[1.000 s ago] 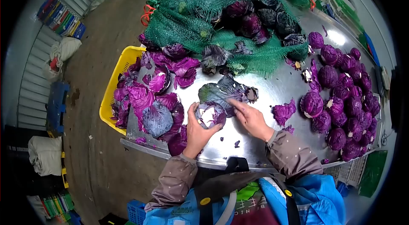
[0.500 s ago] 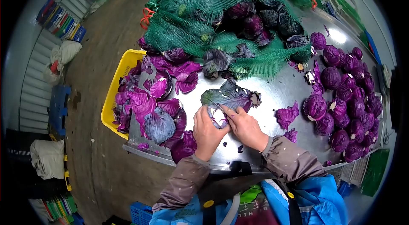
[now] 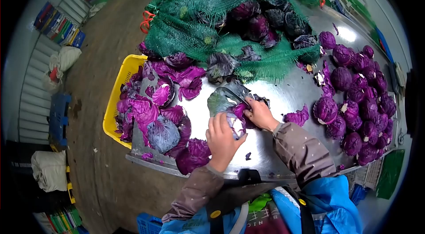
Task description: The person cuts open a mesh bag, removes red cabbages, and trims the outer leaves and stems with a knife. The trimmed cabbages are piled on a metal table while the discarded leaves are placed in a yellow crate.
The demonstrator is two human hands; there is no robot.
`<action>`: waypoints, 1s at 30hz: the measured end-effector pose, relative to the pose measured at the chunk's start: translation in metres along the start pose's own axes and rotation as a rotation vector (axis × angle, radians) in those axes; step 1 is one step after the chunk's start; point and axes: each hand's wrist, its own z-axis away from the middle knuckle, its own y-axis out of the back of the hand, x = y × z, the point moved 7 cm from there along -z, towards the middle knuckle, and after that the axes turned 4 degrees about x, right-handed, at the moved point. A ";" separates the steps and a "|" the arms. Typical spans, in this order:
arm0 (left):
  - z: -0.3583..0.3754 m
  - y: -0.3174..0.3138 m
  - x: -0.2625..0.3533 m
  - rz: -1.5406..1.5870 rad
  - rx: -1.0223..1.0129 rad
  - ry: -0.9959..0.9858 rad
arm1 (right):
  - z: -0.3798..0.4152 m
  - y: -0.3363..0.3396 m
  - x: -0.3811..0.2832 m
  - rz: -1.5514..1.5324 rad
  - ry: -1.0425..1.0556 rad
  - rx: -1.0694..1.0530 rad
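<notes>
My left hand [image 3: 222,139] is wrapped round a small red cabbage [image 3: 236,126], whose pale cut stem end faces right. My right hand [image 3: 260,113] grips a knife [image 3: 234,95], its blade pointing up and left over loose outer leaves [image 3: 220,100] on the metal table [image 3: 274,145]. Purple leaf shows between the cabbage and my right hand. Behind both hands lies a green mesh bag [image 3: 186,34] with dark red cabbages [image 3: 258,27] in its opening.
A yellow crate [image 3: 116,101] heaped with purple leaves [image 3: 144,112] stands at the table's left edge. Several peeled cabbages [image 3: 341,78] are grouped at the right. One loose leaf [image 3: 297,116] lies between them and my right hand.
My hands have moved apart. My right hand has gone up and right with the knife, away from the cabbage's stem end. My left hand has turned the cabbage and shifted slightly right.
</notes>
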 end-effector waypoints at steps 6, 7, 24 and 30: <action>0.013 0.024 -0.069 0.390 -0.192 0.113 | 0.013 -0.010 -0.003 -0.401 -0.182 -0.078; 0.020 0.022 -0.070 0.382 -0.193 0.120 | 0.015 -0.009 -0.012 -0.446 -0.125 -0.085; 0.017 0.010 -0.047 0.472 -0.021 0.397 | 0.045 0.046 -0.075 -0.143 0.330 0.047; 0.008 0.009 -0.043 0.416 -0.036 0.416 | 0.030 0.035 -0.101 0.162 0.504 0.054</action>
